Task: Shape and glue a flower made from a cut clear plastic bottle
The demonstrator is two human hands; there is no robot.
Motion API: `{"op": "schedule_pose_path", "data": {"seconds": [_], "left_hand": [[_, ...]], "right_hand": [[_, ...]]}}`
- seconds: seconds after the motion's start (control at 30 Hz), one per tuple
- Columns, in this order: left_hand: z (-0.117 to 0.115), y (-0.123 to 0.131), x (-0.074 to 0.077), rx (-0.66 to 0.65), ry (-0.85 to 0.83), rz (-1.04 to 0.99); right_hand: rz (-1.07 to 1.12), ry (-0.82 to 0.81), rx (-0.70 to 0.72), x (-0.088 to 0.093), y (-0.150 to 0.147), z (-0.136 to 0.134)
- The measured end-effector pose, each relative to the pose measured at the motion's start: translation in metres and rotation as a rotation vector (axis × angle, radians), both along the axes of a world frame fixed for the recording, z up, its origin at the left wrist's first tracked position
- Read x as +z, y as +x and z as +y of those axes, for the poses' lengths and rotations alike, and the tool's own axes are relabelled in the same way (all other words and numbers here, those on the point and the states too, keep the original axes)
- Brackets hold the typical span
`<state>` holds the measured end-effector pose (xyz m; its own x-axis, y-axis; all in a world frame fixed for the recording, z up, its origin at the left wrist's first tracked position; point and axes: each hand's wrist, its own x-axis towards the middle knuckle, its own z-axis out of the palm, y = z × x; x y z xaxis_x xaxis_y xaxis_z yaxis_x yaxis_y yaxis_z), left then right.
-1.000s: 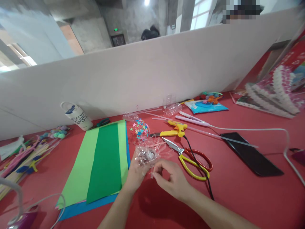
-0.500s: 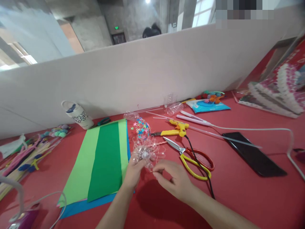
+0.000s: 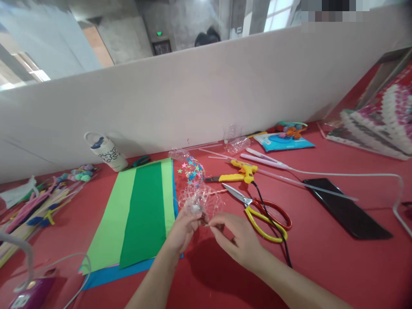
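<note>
A clear, curly plastic piece with many thin loops (image 3: 207, 199) is held above the red table by my left hand (image 3: 185, 225), whose fingers wrap round its base. My right hand (image 3: 236, 238) pinches the tip of a thin strand at the lower right of that piece. Just behind it lies a clear plastic piece with coloured stars (image 3: 194, 172). Scissors with red and yellow handles (image 3: 265, 219) rest open to the right of my right hand. A yellow glue gun (image 3: 246, 171) and a yellow-handled cutter (image 3: 230, 178) lie beyond.
Green sheets (image 3: 143, 214) lie at left beside pipe cleaners (image 3: 35, 206) and a white cup (image 3: 107, 153). A black phone (image 3: 347, 210), a pink straightener (image 3: 264, 160) and a blue packet (image 3: 283, 142) are at right. A white partition (image 3: 193, 94) stands behind.
The curly plastic piece has turned in my left hand, whose fingers now curl further round its base. My right hand has stayed close beside it. The view has shifted slightly.
</note>
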<state>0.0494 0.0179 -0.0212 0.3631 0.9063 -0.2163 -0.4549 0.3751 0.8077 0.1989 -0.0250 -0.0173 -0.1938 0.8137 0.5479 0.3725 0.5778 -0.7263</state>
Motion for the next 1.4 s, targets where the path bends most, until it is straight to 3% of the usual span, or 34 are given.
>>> {"op": "schedule_pose_path", "data": {"seconds": [0.17,0.37,0.67,0.83,0.97,1.23,1.4], "left_hand": [[0.004,-0.008,0.000,-0.008,0.020,-0.032],[0.009,-0.017,0.001,-0.056,-0.039,-0.129],[0.008,-0.018,0.001,-0.182,-0.093,-0.328],[0.008,-0.019,0.003,-0.103,-0.075,-0.327],[0.007,-0.017,0.003,-0.017,-0.009,-0.179],[0.003,-0.011,0.000,0.046,0.075,-0.008],[0.004,-0.007,0.001,0.030,0.004,-0.047]], "right_hand": [[0.011,0.107,-0.067,0.007,0.003,-0.002],[0.120,0.166,-0.288,0.010,0.013,-0.001],[0.410,-0.008,-0.194,-0.010,0.013,0.004],[0.213,0.092,-0.177,-0.003,0.009,0.000],[0.035,0.168,-0.082,0.000,0.004,-0.004],[-0.029,0.217,-0.045,0.000,0.002,-0.004],[-0.034,0.232,-0.021,-0.003,0.000,0.000]]}}
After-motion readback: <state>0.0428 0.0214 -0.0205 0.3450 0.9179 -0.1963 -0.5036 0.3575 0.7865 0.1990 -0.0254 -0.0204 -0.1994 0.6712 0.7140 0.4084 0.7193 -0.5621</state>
